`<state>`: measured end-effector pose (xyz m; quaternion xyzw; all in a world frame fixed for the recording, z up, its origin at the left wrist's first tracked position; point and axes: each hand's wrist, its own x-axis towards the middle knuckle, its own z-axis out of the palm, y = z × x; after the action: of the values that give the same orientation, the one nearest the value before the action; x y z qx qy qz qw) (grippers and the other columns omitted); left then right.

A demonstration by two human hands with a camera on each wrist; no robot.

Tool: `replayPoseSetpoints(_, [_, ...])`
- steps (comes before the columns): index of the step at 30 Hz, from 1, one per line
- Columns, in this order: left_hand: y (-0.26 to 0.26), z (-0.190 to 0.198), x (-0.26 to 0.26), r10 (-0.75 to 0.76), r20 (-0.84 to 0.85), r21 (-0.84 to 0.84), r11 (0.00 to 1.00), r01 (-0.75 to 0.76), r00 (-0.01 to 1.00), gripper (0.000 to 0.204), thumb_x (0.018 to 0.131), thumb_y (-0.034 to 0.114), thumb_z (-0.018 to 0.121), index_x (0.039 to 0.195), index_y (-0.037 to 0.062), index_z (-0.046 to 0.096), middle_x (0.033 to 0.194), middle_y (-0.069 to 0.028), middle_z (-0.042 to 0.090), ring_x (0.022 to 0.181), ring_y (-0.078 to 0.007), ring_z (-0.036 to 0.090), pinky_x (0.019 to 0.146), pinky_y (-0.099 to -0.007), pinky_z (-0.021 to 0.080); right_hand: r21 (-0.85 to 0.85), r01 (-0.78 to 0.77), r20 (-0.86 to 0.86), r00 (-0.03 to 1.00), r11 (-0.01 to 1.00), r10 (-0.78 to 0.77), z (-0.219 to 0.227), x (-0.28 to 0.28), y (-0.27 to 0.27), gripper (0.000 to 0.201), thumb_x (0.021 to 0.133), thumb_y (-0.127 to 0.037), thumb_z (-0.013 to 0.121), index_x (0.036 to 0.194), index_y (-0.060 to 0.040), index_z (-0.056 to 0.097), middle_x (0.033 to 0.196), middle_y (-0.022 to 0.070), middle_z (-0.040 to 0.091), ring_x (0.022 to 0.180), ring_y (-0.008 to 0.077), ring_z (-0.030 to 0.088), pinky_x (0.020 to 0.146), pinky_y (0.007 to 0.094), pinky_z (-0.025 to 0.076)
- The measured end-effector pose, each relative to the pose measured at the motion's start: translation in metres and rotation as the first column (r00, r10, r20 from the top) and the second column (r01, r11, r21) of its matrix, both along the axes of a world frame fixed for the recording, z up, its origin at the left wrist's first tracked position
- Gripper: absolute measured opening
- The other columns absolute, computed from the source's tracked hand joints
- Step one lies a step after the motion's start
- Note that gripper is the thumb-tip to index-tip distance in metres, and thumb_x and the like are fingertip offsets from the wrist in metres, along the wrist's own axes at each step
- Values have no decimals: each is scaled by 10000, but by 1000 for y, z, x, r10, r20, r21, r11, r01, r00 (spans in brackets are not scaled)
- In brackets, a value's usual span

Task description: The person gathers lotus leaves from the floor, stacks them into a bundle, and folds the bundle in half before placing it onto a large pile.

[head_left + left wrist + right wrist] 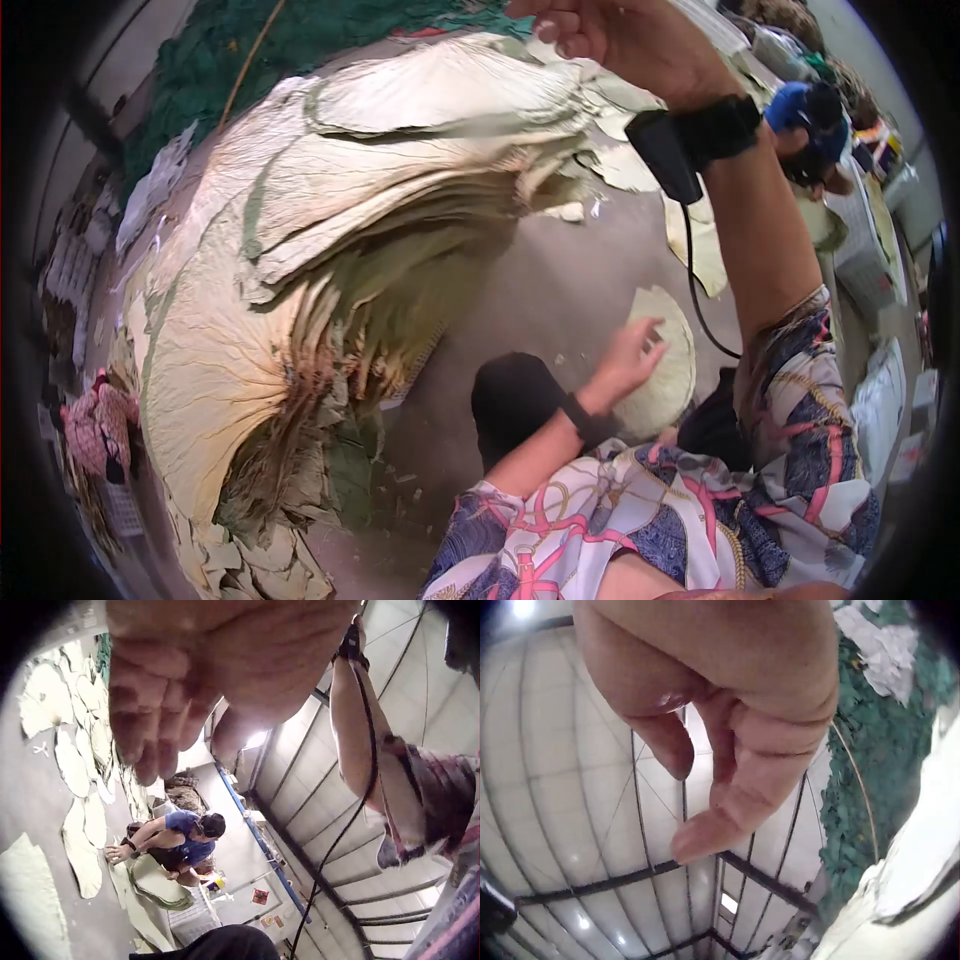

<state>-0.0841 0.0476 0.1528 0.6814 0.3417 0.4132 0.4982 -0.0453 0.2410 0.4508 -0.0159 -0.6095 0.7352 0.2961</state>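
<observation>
My left hand [628, 358], low in front of the body, overlaps a pale half-round dried leaf [672, 375] in the head view. In the left wrist view its fingers are nearly straight and grip nothing, and a pale leaf [30, 900] shows at the lower left. High at the top right of the head view, my right hand [640, 40] is raised, with loosely bent fingers and nothing between them. To the left rises a big pile of folded dried leaves [350, 200], pale with fanning veins; its edge [915, 877] shows in the right wrist view.
Loose leaves [700, 245] lie on the grey floor [510, 300]. Behind the pile is a dark green heap [200, 90] with a thin stick [250, 65]. A person in blue [187, 836] crouches at the right by leaves. Someone in pink [100, 425] is at far left.
</observation>
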Motion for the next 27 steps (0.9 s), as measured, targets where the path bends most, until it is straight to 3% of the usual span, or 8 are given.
replayPoseSetpoints(2, [0,4,0,17,62,-32,999,-15,998,329,847,128,632,1155,28,574,852,-112,665,756,-188,647,667,-311,517,542,398,127,831,740,-541,-13,27,-27,430,1006,-305,392,1282,15,474,1071,68,588,807,93,573,629,206,485])
replayPoseSetpoints(4, [2,4,3,44,120,-52,998,-38,992,316,857,119,628,1154,23,578,848,-96,667,755,-154,643,658,-291,516,473,509,207,729,719,-653,-25,42,-72,373,983,-297,434,1187,-11,561,942,50,622,758,90,599,616,211,473])
replayPoseSetpoints(9, [4,-5,9,40,91,-86,996,-32,995,297,890,107,603,1167,5,573,864,-76,670,791,-103,629,663,-254,511,468,573,372,563,673,-738,-57,96,-147,299,955,-244,503,1107,-13,617,895,33,652,731,77,616,618,203,483])
replayPoseSetpoints(14, [4,10,13,84,249,-268,963,-15,965,281,929,130,556,1185,13,562,934,-65,660,796,-119,624,668,-238,496,585,681,96,481,441,-871,-34,131,-233,270,942,-181,536,1130,-4,616,900,47,650,740,68,596,621,191,457])
replayPoseSetpoints(18, [-1,35,10,144,245,-227,970,-88,959,280,949,183,531,1188,42,565,941,-60,656,810,-120,620,667,-258,493,608,774,-235,389,177,-891,-13,142,-295,579,878,-363,567,1215,98,471,930,156,610,693,152,594,629,265,495])
replayPoseSetpoints(20, [-2,49,9,175,256,-225,967,-117,951,262,952,157,522,1181,36,564,934,-55,647,822,-115,610,689,-243,475,752,654,-170,315,84,-934,3,167,-323,786,810,-439,681,1268,130,390,1022,208,591,704,186,607,630,252,502])
replayPoseSetpoints(21, [-5,58,8,177,253,-208,970,-125,951,262,951,156,523,1181,38,565,932,-57,647,812,-114,609,684,-240,470,793,596,-176,421,125,-890,10,180,-327,931,772,-498,722,1307,152,322,985,204,605,718,189,609,625,235,497])
replayPoseSetpoints(27, [-10,81,-11,232,276,-68,973,-222,933,262,952,164,526,1173,31,572,915,-64,647,790,-125,617,664,-243,469,783,596,-180,489,176,-854,-1,226,-366,941,769,-508,719,1302,157,320,962,195,613,728,186,609,625,234,495])
